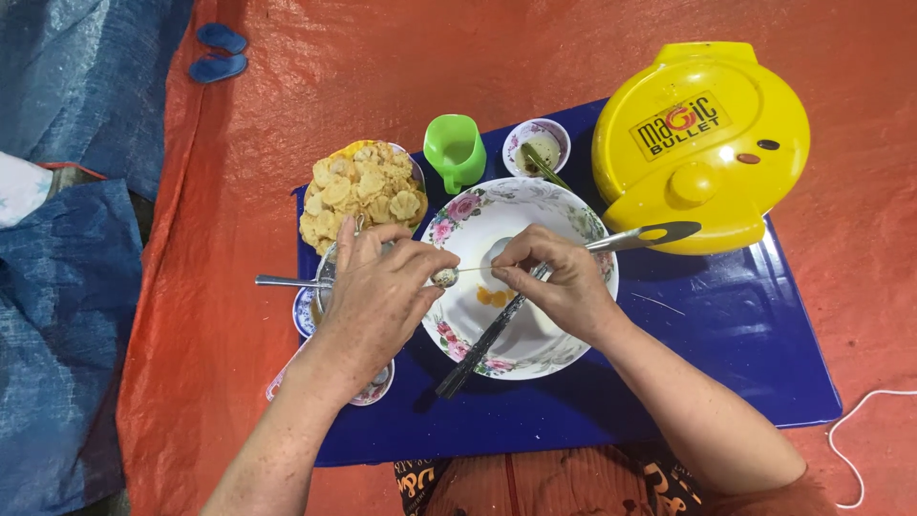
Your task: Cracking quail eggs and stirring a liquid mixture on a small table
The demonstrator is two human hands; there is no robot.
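My left hand [374, 291] pinches a small speckled ball [444, 277] between thumb and fingers, at the left rim of a white floral bowl [535, 354]. Over the bowl, my right hand [562, 277] has its fingertips pinched on a thin pale strand [475, 269] that runs to the ball. A little yellow-orange food [492, 296] lies in the bowl. A long dark utensil [478, 354] leans out over the bowl's near rim. A metal spoon with a dark-tipped handle [659, 232] pokes out to the right from behind my right hand.
All of it sits on a blue board [755, 334] on an orange tarp. On the board are a plate of pale crisps [363, 189], a green cup [455, 148], a small sauce dish [535, 145] and a yellow round appliance [702, 143]. A metal handle [285, 281] and small floral plates [374, 387] lie under my left hand. Blue sandals [218, 53] lie far left, a white cable [855, 420] right.
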